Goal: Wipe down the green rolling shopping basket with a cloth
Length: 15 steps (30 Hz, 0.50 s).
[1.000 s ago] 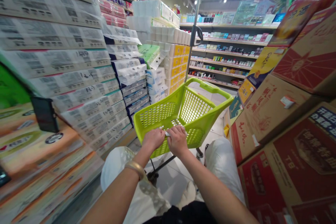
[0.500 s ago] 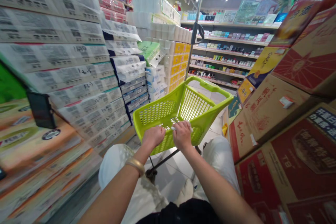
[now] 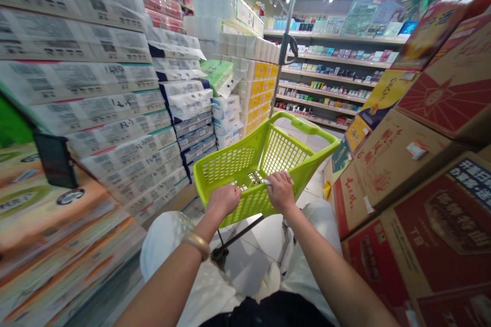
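Head view: left hand [image 3: 224, 199] is curled closed over the near rim of the green cart [image 3: 245, 163]. Right hand [image 3: 281, 191] is closed on the same rim just beside it, with a white slip [image 3: 267, 182] pinched under the fingers. A gold bangle [image 3: 197, 243] sits on the left wrist. The cart stands on the tiled floor just ahead of the knees, between the wrapped tissue packs [image 3: 115, 112] on the left and the brown cartons [image 3: 391, 163] on the right. Progress, as a judgement: cart gripped and lined up in the aisle, with the far shelves [image 3: 326, 87] well apart from it. The near rim hides most of the basket floor, so I cannot tell its load. Long axis runs away from the body along the aisle; front rim [image 3: 310, 125] points at the far shelves, slightly rightward.
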Available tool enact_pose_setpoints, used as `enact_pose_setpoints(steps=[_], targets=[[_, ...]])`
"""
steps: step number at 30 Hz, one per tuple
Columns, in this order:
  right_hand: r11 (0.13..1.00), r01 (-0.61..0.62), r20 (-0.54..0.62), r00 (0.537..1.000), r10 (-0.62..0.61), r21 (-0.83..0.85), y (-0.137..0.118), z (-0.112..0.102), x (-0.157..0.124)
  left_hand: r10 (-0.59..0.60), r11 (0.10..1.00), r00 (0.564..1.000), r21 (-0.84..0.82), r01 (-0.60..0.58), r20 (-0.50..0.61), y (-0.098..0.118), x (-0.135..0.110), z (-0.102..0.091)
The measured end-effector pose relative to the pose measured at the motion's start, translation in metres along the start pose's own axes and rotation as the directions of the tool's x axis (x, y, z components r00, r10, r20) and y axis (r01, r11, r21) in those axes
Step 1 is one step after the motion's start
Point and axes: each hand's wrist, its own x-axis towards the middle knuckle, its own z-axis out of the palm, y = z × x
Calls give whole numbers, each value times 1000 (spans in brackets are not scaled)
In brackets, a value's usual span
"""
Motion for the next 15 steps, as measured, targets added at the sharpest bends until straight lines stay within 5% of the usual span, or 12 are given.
enact_pose_setpoints(steps=[3, 7, 11, 15], targets=[[990, -131, -86, 987, 136, 55, -36, 18, -10, 2, 1000, 1000, 10, -2, 3, 1, -1, 1], [990, 39, -22, 999, -36, 135, -62, 26, -16, 22, 999, 1000, 22, -23, 5, -3, -2, 1], [971, 214, 86, 971, -223, 106, -27, 8, -7, 24, 1000, 1000, 16, -24, -1, -4, -1, 1], [990, 125, 38, 991, -127, 59, 7, -6, -1, 12, 1000, 1000, 1, -12, -7, -1, 0, 2]])
